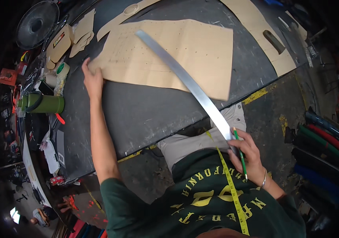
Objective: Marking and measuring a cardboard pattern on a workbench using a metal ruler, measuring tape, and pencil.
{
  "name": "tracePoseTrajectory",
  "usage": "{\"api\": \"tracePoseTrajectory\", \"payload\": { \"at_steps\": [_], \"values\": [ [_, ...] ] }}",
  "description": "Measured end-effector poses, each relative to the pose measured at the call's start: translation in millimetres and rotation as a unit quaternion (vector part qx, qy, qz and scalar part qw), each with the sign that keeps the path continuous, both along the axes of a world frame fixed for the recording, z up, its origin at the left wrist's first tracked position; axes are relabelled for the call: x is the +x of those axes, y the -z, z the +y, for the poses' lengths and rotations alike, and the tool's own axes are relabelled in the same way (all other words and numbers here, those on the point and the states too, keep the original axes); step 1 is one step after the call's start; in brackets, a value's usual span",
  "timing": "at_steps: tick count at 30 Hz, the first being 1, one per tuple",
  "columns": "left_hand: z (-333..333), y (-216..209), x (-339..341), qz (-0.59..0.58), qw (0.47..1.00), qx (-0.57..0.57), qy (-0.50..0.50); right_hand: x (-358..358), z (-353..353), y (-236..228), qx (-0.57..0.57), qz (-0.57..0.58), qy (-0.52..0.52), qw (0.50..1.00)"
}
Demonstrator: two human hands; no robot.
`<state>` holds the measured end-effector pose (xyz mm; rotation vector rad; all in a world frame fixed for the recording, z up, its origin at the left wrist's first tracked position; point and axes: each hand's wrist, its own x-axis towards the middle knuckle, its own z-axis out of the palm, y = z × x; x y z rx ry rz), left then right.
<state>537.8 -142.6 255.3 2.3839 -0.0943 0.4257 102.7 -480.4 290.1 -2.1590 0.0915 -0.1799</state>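
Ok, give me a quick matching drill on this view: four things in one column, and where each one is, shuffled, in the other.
Things:
1. long metal ruler
2. green pencil
3. green flask
4. yellow tape measure

Places:
A. lying on its side at the table's left edge
B. draped down the person's chest
C. across the tan paper pattern, one end in the right hand
D. between the right hand's fingers

Pairs: 1-C, 2-D, 3-A, 4-B

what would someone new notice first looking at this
Probably the long metal ruler, slanting across the big tan paper pattern on the dark table. The right hand holds its near end together with a green pencil, while the left hand presses down the pattern's left edge. A yellow tape measure hangs down the person's green shirt at the bottom.
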Motion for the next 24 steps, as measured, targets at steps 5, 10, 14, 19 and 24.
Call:
{"api": "tracePoseTrajectory", "payload": {
  "at_steps": [5, 10, 14, 19, 24],
  "values": [
    [44, -11, -121, 0.139, 0.988, -0.059, 0.026, 39, 25, 16, 0.068, -0.032, -0.089, 0.993],
    [63, -10, -180, 0.189, 0.978, -0.088, -0.006, 65, 72, 15, 0.155, -0.058, -0.171, 0.971],
    [51, -18, -218, 0.208, 0.975, -0.057, -0.057, 86, 77, 10, 0.083, -0.042, -0.256, 0.962],
    [54, -18, -232, 0.169, 0.980, 0.032, -0.101, 82, 50, 19, -0.035, -0.037, -0.209, 0.977],
    [76, -3, -252, 0.126, 0.976, 0.083, -0.154, 77, 31, 29, -0.073, -0.048, -0.169, 0.982]
  ]
}}
